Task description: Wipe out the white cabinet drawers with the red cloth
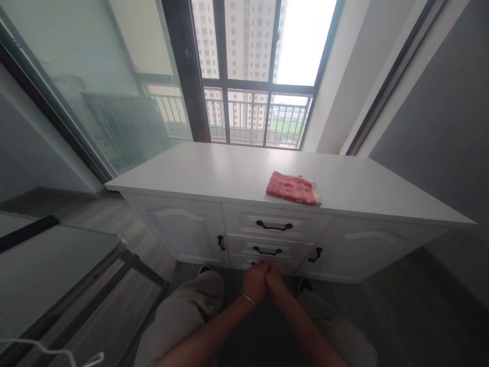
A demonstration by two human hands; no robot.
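Three drawers (273,225) stack up the middle of the white cabinet (214,173) right ahead of both hands, all closed so no idea what's inside, with a shut door (183,229) on either side. No labels or writing I can read anywhere. Left hand (255,281) and right hand (275,280) are curled and pressed together, knuckles touching, right at the lowest drawer's black handle (255,263); can't tell if they grip it. Red cloth (293,188) lies folded on the cabinet top, above and slightly right of the hands

white sideboard (237,173): smooth, faintly glossy painted wood; red towel (293,188): soft, nubbly cloth; drawer handles (274,226): dark matt metal.
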